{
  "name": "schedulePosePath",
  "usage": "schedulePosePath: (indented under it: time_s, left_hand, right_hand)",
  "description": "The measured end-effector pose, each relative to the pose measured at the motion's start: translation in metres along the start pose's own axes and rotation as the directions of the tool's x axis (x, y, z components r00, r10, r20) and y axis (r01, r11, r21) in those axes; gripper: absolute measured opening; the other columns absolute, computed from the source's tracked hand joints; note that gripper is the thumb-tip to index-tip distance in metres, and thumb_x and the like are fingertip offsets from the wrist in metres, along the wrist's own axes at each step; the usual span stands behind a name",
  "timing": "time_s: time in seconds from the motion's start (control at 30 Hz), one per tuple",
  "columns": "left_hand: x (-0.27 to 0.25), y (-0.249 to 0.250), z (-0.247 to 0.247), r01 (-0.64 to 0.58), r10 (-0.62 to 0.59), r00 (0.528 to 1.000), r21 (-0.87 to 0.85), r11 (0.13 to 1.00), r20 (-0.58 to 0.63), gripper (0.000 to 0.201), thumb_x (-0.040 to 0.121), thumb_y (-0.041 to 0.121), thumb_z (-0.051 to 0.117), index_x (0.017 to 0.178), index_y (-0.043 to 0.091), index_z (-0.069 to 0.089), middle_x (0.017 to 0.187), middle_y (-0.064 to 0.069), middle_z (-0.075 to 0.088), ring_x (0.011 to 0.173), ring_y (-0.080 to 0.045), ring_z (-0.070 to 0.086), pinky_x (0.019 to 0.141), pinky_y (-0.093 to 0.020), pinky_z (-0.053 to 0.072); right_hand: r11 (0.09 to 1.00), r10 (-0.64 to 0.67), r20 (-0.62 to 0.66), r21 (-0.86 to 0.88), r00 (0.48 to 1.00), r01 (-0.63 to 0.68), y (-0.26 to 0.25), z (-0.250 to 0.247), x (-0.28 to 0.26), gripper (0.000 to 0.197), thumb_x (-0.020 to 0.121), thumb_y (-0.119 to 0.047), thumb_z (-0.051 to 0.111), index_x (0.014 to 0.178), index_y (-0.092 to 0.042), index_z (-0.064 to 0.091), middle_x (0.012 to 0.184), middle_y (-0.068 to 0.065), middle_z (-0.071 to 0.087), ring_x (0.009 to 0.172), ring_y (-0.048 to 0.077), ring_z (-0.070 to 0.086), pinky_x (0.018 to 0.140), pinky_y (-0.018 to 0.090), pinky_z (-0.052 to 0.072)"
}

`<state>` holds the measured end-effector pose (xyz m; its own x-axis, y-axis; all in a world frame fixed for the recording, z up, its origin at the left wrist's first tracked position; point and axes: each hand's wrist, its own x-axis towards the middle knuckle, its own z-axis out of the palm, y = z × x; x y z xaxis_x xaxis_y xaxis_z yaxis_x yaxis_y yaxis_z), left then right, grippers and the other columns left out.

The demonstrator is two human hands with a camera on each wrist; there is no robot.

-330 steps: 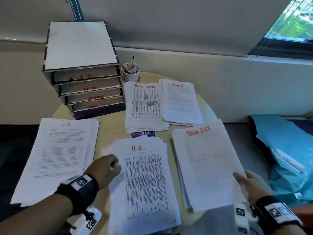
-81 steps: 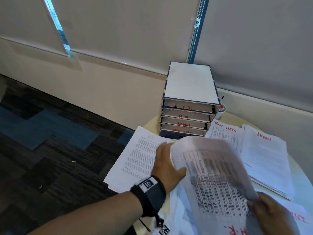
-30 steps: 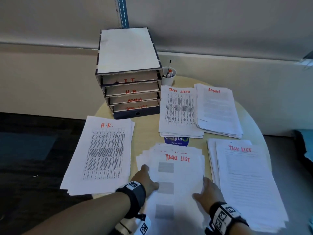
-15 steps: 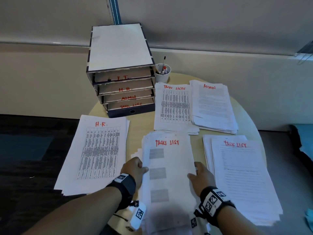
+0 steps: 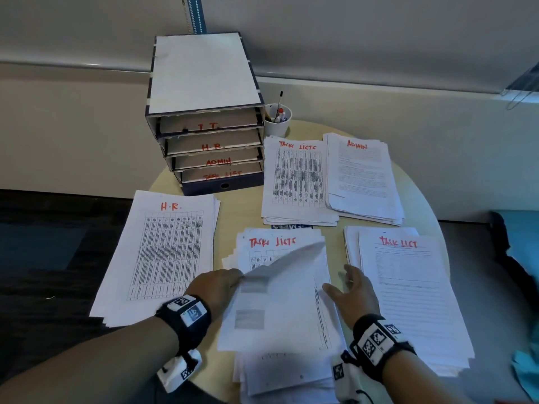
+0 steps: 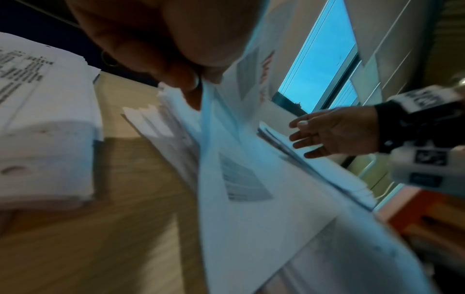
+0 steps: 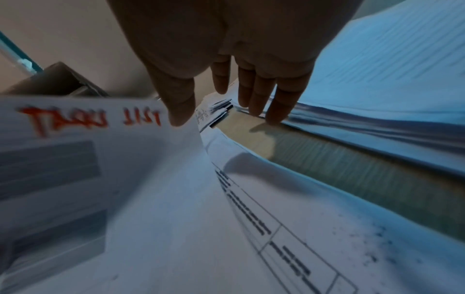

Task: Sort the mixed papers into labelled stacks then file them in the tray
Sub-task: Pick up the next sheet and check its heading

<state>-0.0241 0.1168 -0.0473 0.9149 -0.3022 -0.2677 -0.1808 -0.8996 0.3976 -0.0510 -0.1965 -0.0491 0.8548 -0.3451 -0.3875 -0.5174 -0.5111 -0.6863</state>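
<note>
A loose pile of mixed papers (image 5: 277, 371) lies in front of me on the round table. My left hand (image 5: 233, 279) pinches the left edge of its top sheet (image 5: 285, 310), marked "Task List", and that edge curls up off the pile. The left wrist view shows the thumb and fingers (image 6: 187, 79) closed on this sheet (image 6: 251, 208). Underneath it lies a page headed "Task Lists" (image 5: 271, 243). My right hand (image 5: 341, 282) hovers open at the pile's right edge, fingers (image 7: 254, 93) straight. The four-slot tray (image 5: 204, 71), labelled I.T., H.R., Admin and Task List, stands at the back.
Sorted stacks surround the pile: H.R. (image 5: 163, 258) on the left, Task Lists (image 5: 297, 182) and Admin (image 5: 361, 176) at the back, Task List (image 5: 408, 293) on the right. A white cup of pens (image 5: 277, 121) stands beside the tray. The table edge (image 5: 431, 217) curves close by.
Half a second ago both hands framed the flat pile. Now the left hand has lifted the top sheet's left edge, and the right hand has opened and drawn off to the right.
</note>
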Motion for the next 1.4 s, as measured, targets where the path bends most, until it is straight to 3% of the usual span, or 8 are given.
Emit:
schedulePosePath:
  time_s: [0.17,0.27,0.4,0.57,0.77,1.0,1.2,1.4]
  left_hand:
    - [-0.01,0.006,0.018,-0.003,0.054,0.994,-0.458,0.889,0.098,0.034,0.101,0.011,0.046,0.107,0.038,0.066,0.089,0.01,0.065,0.081,-0.011,0.061,0.077,-0.017,0.045]
    - [0.003,0.007,0.025,0.14,-0.084,0.978,-0.302,0.943,0.191,0.041,0.096,0.01,0.042,0.131,0.026,0.055,0.131,-0.002,0.05,0.117,-0.019,0.053,0.101,-0.027,0.041]
    - [0.025,0.024,0.024,0.474,-0.439,0.875,-0.182,0.861,0.203,0.059,0.081,0.049,0.062,0.124,0.012,0.048,0.116,-0.007,0.056,0.087,-0.022,0.054,0.07,-0.03,0.046]
    - [0.043,0.031,0.027,0.576,-0.542,0.815,-0.19,0.795,0.203,0.051,0.092,0.012,0.051,0.14,0.008,0.032,0.126,-0.018,0.057,0.103,-0.032,0.06,0.083,-0.039,0.049]
    - [0.034,0.014,0.033,0.496,-0.5,0.861,-0.369,0.786,0.093,0.031,0.082,0.027,0.073,0.07,0.022,0.045,0.074,0.005,0.056,0.065,-0.015,0.049,0.058,-0.025,0.038]
    - [0.018,-0.004,0.015,0.347,-0.356,0.934,-0.308,0.886,0.03,0.041,0.095,0.033,0.06,0.065,0.017,0.037,0.064,-0.003,0.047,0.063,-0.023,0.044,0.057,-0.03,0.03]
    - [0.006,0.0,0.003,0.264,-0.258,0.965,-0.152,0.953,0.057,0.044,0.105,0.042,0.031,0.076,0.02,0.056,0.068,0.003,0.057,0.065,-0.017,0.054,0.069,-0.029,0.047]
    - [0.0,0.001,0.001,0.277,-0.317,0.948,-0.448,0.85,-0.015,0.035,0.1,0.033,0.051,0.076,0.01,0.059,0.068,-0.003,0.056,0.066,-0.021,0.051,0.063,-0.029,0.041]
  right_hand:
    - [0.946,-0.001,0.156,0.319,0.988,-0.049,0.009,-0.005,-0.002,0.026,0.084,-0.004,0.075,0.107,-0.015,0.068,0.089,-0.004,0.072,0.082,0.018,0.066,0.069,0.023,0.052]
    - [0.926,0.037,0.173,0.364,0.984,-0.099,0.022,-0.012,-0.005,0.015,0.087,0.001,0.07,0.093,-0.012,0.075,0.086,0.006,0.078,0.086,0.031,0.072,0.083,0.043,0.058]
    - [0.942,0.036,0.213,0.319,0.976,-0.104,0.032,-0.021,-0.007,0.019,0.09,0.002,0.065,0.102,-0.009,0.073,0.092,0.007,0.078,0.088,0.027,0.073,0.08,0.039,0.058]
    - [0.974,-0.051,0.226,0.226,0.973,-0.001,0.028,-0.023,-0.009,0.024,0.086,0.002,0.069,0.092,-0.021,0.072,0.082,-0.005,0.077,0.077,0.01,0.073,0.066,0.019,0.055]
    - [0.973,-0.083,0.221,0.23,0.972,0.031,0.024,-0.025,-0.01,0.014,0.08,0.005,0.075,0.077,-0.009,0.077,0.077,0.008,0.076,0.072,0.017,0.068,0.071,0.03,0.053]
    - [0.962,-0.071,0.211,0.274,0.975,0.011,0.015,-0.022,-0.011,0.014,0.084,0.0,0.074,0.091,-0.011,0.076,0.083,-0.002,0.078,0.081,0.015,0.074,0.07,0.019,0.056]
    - [0.971,-0.082,0.205,0.236,0.975,0.032,0.013,-0.018,-0.004,0.035,0.081,-0.004,0.078,0.112,-0.02,0.073,0.115,-0.01,0.07,0.105,0.009,0.065,0.098,0.028,0.049]
    - [0.964,-0.119,0.236,0.258,0.964,0.056,0.002,-0.023,-0.008,0.041,0.081,-0.001,0.077,0.104,-0.033,0.069,0.129,-0.002,0.064,0.12,0.016,0.059,0.103,0.026,0.04]
